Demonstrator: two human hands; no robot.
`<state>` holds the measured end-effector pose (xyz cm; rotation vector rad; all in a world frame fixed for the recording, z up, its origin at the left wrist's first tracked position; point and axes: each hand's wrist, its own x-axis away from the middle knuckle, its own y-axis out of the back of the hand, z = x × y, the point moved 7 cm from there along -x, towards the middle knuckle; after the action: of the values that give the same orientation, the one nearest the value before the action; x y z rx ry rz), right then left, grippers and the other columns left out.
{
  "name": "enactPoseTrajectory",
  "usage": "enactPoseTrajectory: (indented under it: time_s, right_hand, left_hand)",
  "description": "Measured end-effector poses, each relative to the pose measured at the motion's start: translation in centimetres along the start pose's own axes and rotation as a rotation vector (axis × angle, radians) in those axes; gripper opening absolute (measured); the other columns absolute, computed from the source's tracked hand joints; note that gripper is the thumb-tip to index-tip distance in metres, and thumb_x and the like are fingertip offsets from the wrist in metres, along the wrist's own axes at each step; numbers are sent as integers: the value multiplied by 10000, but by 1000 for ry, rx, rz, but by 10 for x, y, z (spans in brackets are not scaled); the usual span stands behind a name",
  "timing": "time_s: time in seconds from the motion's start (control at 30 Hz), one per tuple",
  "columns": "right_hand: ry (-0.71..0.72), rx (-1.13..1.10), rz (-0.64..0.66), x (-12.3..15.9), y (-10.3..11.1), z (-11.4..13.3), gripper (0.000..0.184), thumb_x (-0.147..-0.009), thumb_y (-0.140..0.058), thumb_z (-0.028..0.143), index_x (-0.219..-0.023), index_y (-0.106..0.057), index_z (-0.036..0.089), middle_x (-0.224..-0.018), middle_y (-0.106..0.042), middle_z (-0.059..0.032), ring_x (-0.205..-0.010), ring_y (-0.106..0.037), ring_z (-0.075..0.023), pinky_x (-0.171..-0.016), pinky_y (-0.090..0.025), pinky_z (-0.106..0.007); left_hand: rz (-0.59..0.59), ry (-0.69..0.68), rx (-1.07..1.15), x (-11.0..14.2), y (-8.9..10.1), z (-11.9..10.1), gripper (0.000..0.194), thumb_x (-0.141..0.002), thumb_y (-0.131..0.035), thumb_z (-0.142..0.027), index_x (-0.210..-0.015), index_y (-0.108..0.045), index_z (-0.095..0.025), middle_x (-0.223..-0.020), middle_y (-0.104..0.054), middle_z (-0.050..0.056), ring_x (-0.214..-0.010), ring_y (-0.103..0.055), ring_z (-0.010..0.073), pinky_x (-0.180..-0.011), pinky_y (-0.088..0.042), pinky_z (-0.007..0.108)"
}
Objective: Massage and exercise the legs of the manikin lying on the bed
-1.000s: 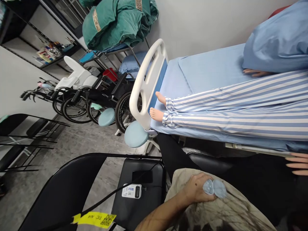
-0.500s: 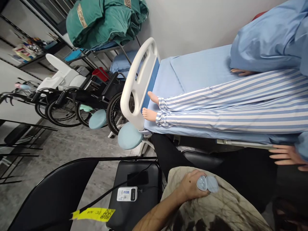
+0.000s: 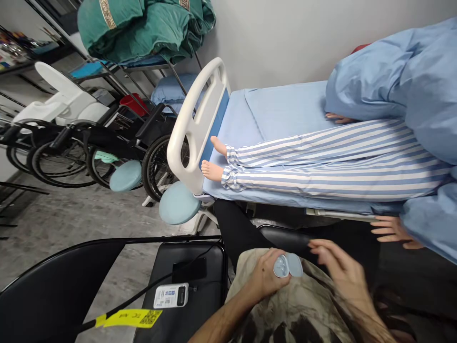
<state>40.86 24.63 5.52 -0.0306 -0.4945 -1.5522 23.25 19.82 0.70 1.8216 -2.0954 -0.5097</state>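
My left hand (image 3: 264, 278) rests on my lap over a patterned cloth (image 3: 307, 309) and is closed on a small pale blue double-cup case (image 3: 288, 265). Just right of the case, my right hand (image 3: 342, 272) hovers with its fingers stretched out, holding nothing and slightly blurred. In front of me a manikin in blue-and-white striped pyjamas (image 3: 321, 166) lies on a hospital bed (image 3: 285, 107). Its bare feet (image 3: 211, 169) are at the white footboard (image 3: 194, 128), and one of its hands (image 3: 391, 231) hangs over the bed's near edge. A blue cover (image 3: 392, 90) lies over its upper body.
A black folding chair (image 3: 193, 286) at my left carries a white device (image 3: 171, 295), a black block and a cable with a yellow tag (image 3: 128, 318). Wheelchairs (image 3: 89, 152) and round blue stools (image 3: 178, 204) stand beyond the footboard. Green bedding (image 3: 143, 24) lies on a rack.
My right hand has come into view from the lower right and now hovers beside the case. The view has shifted, so the bed and chair sit further left.
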Motion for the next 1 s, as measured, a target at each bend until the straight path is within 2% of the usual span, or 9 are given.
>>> enactPoseTrajectory:
  time_s: [0.1,0.2,0.27,0.4,0.57,0.67,0.77,0.87,1.0]
  right_hand:
    - [-139,-161,203,-3,-40,-36,513,-745,-645,631,-1001,-716,191,-978,-693,-97,-971,-639,-255,-846,-529,-333]
    - [-314,-399,337,0,-75,-68,521,-739,-636,648,-1022,-728,221,-1024,-681,-90,-989,-625,-274,-743,-538,-333]
    - [-387,-536,427,4,-89,-76,453,-766,-632,614,-1041,-725,267,-1067,-659,-75,-965,-619,-263,-681,-530,-327]
    - [-431,-656,592,12,-104,-72,362,-797,-638,559,-1058,-709,320,-1053,-649,-56,-939,-609,-224,-737,-513,-324]
    - [-378,-578,528,6,-109,-65,438,-759,-645,618,-1046,-684,289,-1003,-649,-25,-920,-602,-209,-736,-500,-298]
    - [-247,-427,458,2,-104,-53,413,-765,-645,598,-1008,-671,265,-946,-655,-17,-932,-605,-218,-818,-481,-311]
    - [-143,-287,388,1,-98,-43,420,-740,-658,590,-984,-649,247,-856,-653,-11,-830,-614,-221,-821,-481,-331]
    - [-138,-273,394,3,-96,-38,442,-729,-646,601,-985,-629,240,-770,-629,-2,-721,-598,-207,-723,-493,-325]
    - [-167,-325,420,4,-97,-37,424,-717,-669,572,-992,-629,252,-735,-614,8,-732,-603,-203,-707,-490,-307]
  left_hand:
    - [-78,9,-44,0,9,1,397,-672,-653,-211,-1066,-605,-207,-978,-666,52,-895,-643,217,-806,-550,333]
    - [-129,10,-108,0,18,-2,417,-687,-656,-221,-1099,-594,-204,-1003,-668,59,-887,-654,217,-779,-561,327]
    - [-157,-15,-165,1,24,-6,416,-697,-674,-237,-1103,-590,-201,-1005,-674,54,-886,-653,213,-775,-563,325]
    - [-189,-101,-266,3,26,-11,416,-754,-637,-227,-1162,-569,-185,-1044,-680,59,-941,-640,213,-849,-548,349]
    - [-183,-63,-391,-2,19,-2,494,-788,-554,-196,-1280,-529,-158,-1155,-666,99,-1034,-630,244,-939,-517,385]
    - [-86,7,-406,-6,11,3,586,-774,-547,-202,-1353,-483,-142,-1246,-629,114,-1085,-607,254,-964,-501,382]
    - [-37,13,-399,-8,6,2,626,-774,-535,-209,-1391,-451,-144,-1304,-594,117,-1128,-588,255,-983,-488,381]
    - [-74,-43,-418,-7,7,-3,571,-782,-530,-204,-1349,-499,-137,-1240,-632,121,-1103,-603,250,-976,-493,372]
    - [-105,-66,-382,-6,7,-5,484,-794,-510,-179,-1276,-550,-151,-1170,-656,108,-1072,-608,240,-971,-493,373]
